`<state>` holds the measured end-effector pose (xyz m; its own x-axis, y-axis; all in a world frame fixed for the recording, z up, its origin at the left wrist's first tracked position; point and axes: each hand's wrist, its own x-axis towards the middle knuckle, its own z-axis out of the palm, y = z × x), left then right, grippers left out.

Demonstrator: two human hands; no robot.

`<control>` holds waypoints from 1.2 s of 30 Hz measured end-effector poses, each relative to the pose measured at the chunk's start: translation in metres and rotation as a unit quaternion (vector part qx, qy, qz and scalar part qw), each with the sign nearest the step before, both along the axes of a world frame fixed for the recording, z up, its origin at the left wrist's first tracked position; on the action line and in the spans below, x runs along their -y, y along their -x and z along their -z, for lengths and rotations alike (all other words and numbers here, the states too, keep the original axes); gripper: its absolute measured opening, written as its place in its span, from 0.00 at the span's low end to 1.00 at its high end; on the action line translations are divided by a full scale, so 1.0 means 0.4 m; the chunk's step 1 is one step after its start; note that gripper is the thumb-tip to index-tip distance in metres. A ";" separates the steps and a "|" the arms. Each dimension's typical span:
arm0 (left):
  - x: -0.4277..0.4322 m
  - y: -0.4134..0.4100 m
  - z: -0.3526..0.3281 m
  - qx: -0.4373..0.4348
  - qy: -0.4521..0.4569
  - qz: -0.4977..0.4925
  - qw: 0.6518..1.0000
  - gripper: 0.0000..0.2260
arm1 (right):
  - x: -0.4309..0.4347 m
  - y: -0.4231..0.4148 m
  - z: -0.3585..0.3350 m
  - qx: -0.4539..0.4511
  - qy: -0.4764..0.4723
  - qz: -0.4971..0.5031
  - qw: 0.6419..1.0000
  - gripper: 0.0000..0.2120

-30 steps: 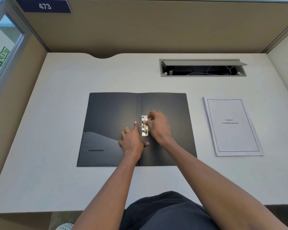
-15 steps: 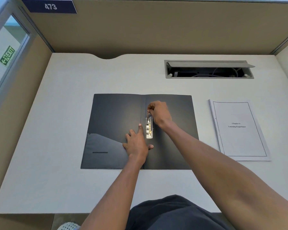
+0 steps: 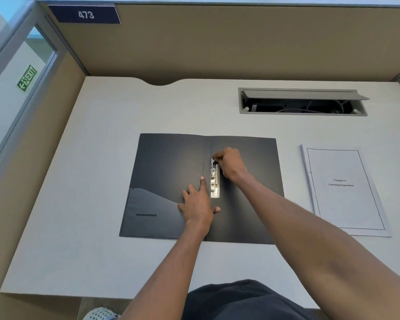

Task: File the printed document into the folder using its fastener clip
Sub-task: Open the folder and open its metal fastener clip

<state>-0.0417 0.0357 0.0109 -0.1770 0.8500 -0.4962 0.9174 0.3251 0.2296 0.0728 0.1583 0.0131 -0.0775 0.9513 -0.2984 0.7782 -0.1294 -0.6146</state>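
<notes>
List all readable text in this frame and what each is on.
"473": dark plate on the top edge of the partition.
"EXIT", with an arrow: green sign beyond the glass at left.
"Chapter 6 / Learning Experience": cover of the printed document; small, slightly blurred.
Folder: no text visible.

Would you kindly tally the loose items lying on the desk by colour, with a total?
Black: 1, the open folder, with its metal fastener clip
White: 1, the printed document
Total: 2

Bare forearms — no sleeves (dark garment [image 3: 245,301] at the lap), perforated pale shoe [image 3: 99,314].
</notes>
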 end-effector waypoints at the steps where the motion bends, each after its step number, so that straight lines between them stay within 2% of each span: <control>1: 0.000 -0.001 0.000 0.000 0.000 0.000 1.000 0.49 | 0.004 -0.004 0.000 -0.003 0.001 0.000 1.000 0.16; 3: 0.003 -0.004 -0.002 -0.003 -0.004 0.000 1.000 0.49 | 0.012 -0.011 -0.002 -0.014 0.002 0.001 1.000 0.19; 15: 0.049 -0.027 -0.005 -0.017 -0.056 -0.002 0.998 0.39 | 0.081 -0.085 0.008 -0.057 -0.034 0.019 0.998 0.20; 22: 0.054 -0.063 -0.022 -0.022 -0.086 -0.016 0.996 0.26 | 0.124 -0.155 0.008 -0.076 -0.054 0.037 0.995 0.20; 28: 0.038 -0.165 -0.051 -0.006 -0.148 -0.016 0.989 0.25 | 0.164 -0.268 0.007 -0.081 -0.075 0.053 0.992 0.21; 36: 0.024 -0.381 -0.068 0.048 -0.171 0.018 0.984 0.26 | 0.211 -0.476 -0.001 -0.075 -0.098 0.108 0.986 0.21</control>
<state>0.1106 0.0261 0.0382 -0.1101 0.9748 -0.1940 0.8957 0.1819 0.4056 0.2631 0.0738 0.0136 0.1035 0.9887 -0.1086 0.6432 -0.1498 -0.7509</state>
